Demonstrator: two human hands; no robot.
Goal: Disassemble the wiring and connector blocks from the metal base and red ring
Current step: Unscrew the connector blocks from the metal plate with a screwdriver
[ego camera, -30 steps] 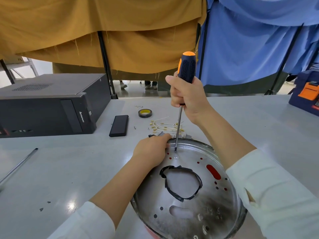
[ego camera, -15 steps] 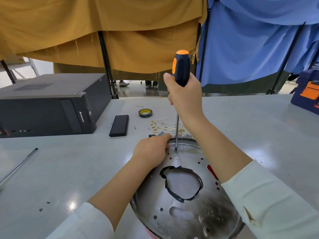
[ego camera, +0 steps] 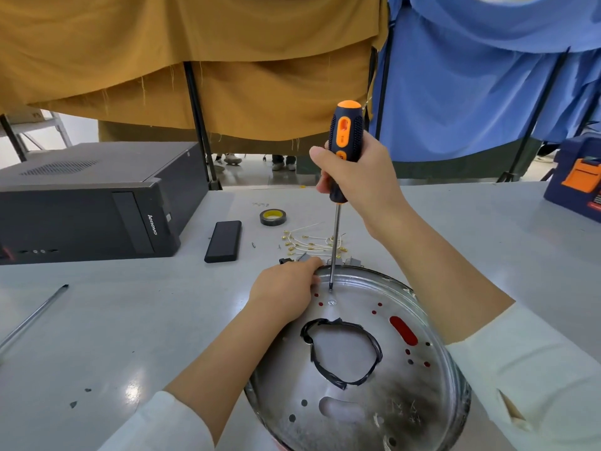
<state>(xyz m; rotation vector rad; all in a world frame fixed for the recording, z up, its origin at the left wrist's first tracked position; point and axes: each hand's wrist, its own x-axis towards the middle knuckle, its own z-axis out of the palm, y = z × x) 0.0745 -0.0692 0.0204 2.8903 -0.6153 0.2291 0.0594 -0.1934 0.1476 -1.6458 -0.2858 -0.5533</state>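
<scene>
The right hand (ego camera: 361, 183) is raised, fingers wrapped round a screwdriver (ego camera: 343, 151) handle held upright. The left hand (ego camera: 286, 292) lies low, palm down, fingers curled over the metal base (ego camera: 406, 402) rim. Both forearms are bare, white sleeves pushed back.

Mustard-yellow cloth (ego camera: 195, 60) is hanging across the back on the left, and blue cloth (ego camera: 487, 76) is draping beside it on the right, both over black poles (ego camera: 198, 125). Below their hems a pale glossy floor (ego camera: 253, 172) is showing. The grey table (ego camera: 97, 320) is catching glare from overhead light.
</scene>
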